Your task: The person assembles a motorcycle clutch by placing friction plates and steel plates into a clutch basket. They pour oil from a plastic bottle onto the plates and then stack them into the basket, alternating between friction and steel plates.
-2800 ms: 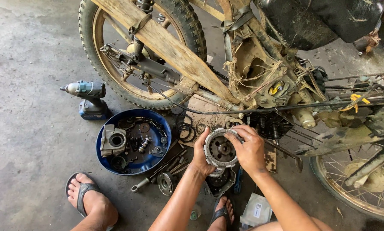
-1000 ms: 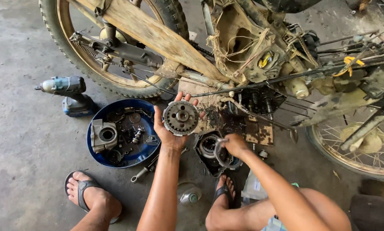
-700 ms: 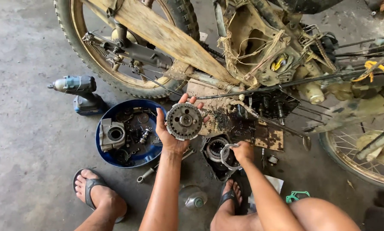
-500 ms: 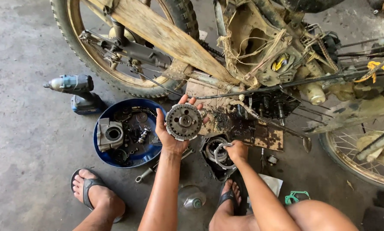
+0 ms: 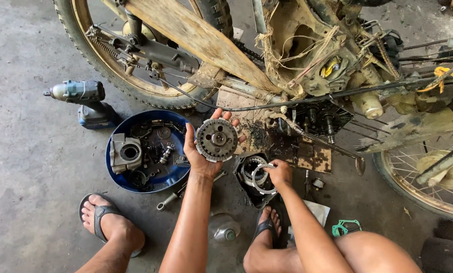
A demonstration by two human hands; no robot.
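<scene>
My left hand (image 5: 198,151) holds up a round toothed metal clutch hub (image 5: 217,139) in its palm, just above the floor beside the blue bowl. My right hand (image 5: 279,173) pinches a thin metal ring plate (image 5: 261,179) over a dark clutch housing (image 5: 250,174) that lies on the floor between my feet. Both hands are below the open, greasy engine (image 5: 317,119) of a stripped, muddy motorcycle lying on its side.
A blue bowl (image 5: 116,175) of engine parts sits at the left, with a cordless impact wrench (image 5: 82,98) behind it. A wrench (image 5: 173,194) lies by the bowl. Wheels stand at top left (image 5: 80,35) and right (image 5: 413,177). A green gasket (image 5: 345,227) and a plastic bottle (image 5: 224,230) lie near my legs.
Earlier both hands held the clutch assembly together. Now my left hand holds the hub up alone, and my right hand has gone down to the housing and taken hold of a ring plate.
</scene>
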